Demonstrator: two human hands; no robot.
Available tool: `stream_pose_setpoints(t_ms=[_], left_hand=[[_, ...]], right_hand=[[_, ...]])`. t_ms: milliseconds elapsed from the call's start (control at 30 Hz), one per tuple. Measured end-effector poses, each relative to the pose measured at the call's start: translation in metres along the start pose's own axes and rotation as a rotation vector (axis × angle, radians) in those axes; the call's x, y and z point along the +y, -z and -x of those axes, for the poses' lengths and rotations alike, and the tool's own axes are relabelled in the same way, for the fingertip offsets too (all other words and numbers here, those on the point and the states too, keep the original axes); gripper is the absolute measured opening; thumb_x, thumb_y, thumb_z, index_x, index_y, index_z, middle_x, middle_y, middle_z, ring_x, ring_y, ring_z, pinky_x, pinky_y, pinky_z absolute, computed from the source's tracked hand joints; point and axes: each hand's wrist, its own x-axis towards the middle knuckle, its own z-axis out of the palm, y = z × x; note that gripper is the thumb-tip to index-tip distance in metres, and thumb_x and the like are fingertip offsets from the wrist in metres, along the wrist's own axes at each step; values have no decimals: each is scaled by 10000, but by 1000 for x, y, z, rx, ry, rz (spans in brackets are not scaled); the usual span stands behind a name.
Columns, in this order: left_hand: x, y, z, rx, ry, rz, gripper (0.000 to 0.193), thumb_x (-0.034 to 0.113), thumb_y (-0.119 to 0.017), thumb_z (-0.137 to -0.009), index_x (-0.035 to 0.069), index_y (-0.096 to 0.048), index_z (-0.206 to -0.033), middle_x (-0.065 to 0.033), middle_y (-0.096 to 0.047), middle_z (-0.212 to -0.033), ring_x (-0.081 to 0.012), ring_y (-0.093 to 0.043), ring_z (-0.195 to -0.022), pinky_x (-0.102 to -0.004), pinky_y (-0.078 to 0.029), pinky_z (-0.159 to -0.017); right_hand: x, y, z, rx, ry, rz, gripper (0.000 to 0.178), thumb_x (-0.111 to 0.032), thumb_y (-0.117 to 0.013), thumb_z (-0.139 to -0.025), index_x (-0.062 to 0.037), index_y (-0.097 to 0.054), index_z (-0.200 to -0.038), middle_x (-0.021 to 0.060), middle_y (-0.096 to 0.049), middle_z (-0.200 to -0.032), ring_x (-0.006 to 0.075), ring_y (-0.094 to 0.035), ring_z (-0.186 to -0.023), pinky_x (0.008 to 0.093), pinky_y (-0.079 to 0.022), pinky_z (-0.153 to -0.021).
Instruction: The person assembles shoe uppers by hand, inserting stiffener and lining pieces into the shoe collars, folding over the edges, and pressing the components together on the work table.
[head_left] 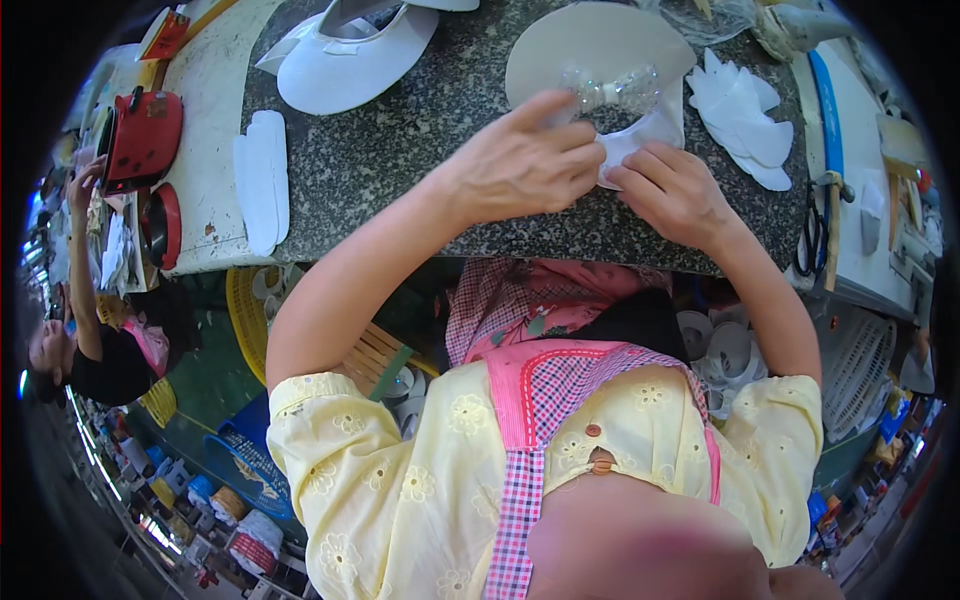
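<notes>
On the speckled dark stone slab (400, 170) lies a pale shoe upper (560, 50) with a wide rounded front and a glittering, bow-shaped ornament (612, 92). My left hand (530, 155) is over the upper's left side, its index finger reaching to the ornament and its other fingers curled in; whatever they hold is hidden. At the near edge, my right hand (675, 190) pinches the white lining (640, 135) of the upper between thumb and fingers. Stacked white cut pieces (745, 120) lie just right of it. More white uppers (350, 65) rest at the slab's far left.
A pile of long white strips (262, 180) lies at the slab's left edge. Black-handled scissors (810, 235) and a blue-handled tool (828, 110) are at the right. Red containers (145, 140) stand at far left, where another person's arm (82, 260) reaches up. Baskets sit below.
</notes>
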Motion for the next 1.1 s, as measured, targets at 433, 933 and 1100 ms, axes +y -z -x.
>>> stream_pose_setpoints(t_ms=[433, 933, 1100], left_hand=[[60, -7, 10, -73, 373, 54, 289, 163, -544, -697, 99, -596, -974, 52, -511, -857, -67, -506, -834, -374, -304, -777], [63, -15, 5, -49, 583, 257, 277, 47, -553, -643, 121, -590, -907, 15, -531, -876, -145, -507, -843, -315, -305, -761], [55, -14, 7, -64, 471, 212, 268, 60, -548, -649, 135, -590, -903, 24, -534, -879, -135, -505, -854, -349, -293, -753]], right_hand=[[-22, -14, 13, -31, -141, 133, 240, -101, -529, -663, -10, -549, -884, 84, -487, -830, 207, -544, -785, 280, -471, -649], [-24, -19, 21, -25, -191, 69, 278, -113, -499, -694, 4, -524, -945, 93, -492, -944, 232, -532, -859, 302, -473, -710], [-21, -23, 26, -40, -190, 62, 322, -118, -494, -705, 5, -524, -1002, 101, -487, -995, 239, -492, -967, 311, -458, -772]])
